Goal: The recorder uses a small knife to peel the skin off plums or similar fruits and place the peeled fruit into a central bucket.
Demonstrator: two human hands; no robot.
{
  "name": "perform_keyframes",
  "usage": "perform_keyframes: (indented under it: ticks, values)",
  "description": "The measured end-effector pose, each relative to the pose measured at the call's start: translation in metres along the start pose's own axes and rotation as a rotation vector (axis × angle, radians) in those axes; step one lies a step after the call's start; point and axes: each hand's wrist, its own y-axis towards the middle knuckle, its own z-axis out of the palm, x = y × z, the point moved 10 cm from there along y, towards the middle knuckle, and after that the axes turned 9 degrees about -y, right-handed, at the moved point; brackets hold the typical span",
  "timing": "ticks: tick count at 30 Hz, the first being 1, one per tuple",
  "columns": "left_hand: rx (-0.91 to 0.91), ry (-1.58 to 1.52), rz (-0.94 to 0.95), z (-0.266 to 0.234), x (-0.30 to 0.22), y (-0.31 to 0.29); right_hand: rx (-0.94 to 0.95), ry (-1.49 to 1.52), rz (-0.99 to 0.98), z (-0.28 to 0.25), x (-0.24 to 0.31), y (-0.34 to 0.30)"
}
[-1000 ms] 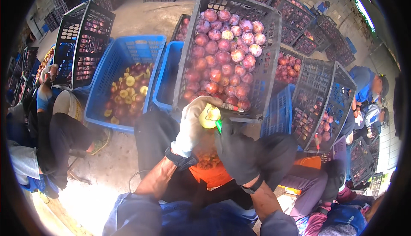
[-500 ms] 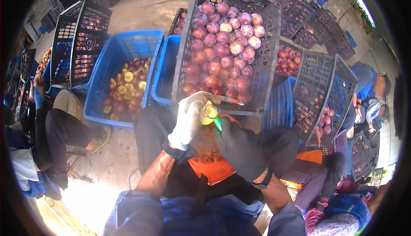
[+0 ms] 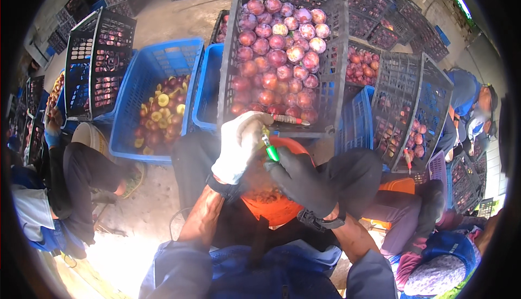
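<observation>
My left hand (image 3: 239,146), in a white glove, is curled closed round a cut plum (image 3: 265,132); only a yellow-green sliver of it shows by the fingers. My right hand (image 3: 304,182), in a dark glove, grips a green-handled knife (image 3: 272,151), its tip end at the plum. Both hands are over an orange bucket (image 3: 274,216) between my knees, with brownish bits inside. Just beyond them, a black crate (image 3: 343,60) of whole reddish-purple plums (image 3: 277,57) leans toward me. A tool with a red-and-white wrapped handle (image 3: 290,119) lies at its near edge.
A blue basket (image 3: 120,131) at left holds cut plums with yellow flesh. Another blue basket (image 3: 202,101) stands under the black crate. Right of it, a second black crate (image 3: 399,109) tilts, holding plums. Other people sit close at left and right; stacked crates (image 3: 374,11) fill the back.
The broad yellow cut face of the plum has turned out of sight, leaving a sliver. My right hand has shifted slightly down, and the green handle has moved a little left and up.
</observation>
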Motion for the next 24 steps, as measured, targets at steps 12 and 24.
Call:
perform_keyframes:
  ticks: [12, 24]
  values:
    - [0.282, -0.083, -0.241, 0.012, 0.061, 0.005, 0.112, 0.388, 0.159, 0.027, -0.029, 0.000]
    - [-0.062, -0.124, -0.259, 0.015, 0.081, -0.004, 0.095, 0.808, 0.298, 0.037, -0.049, -0.006]
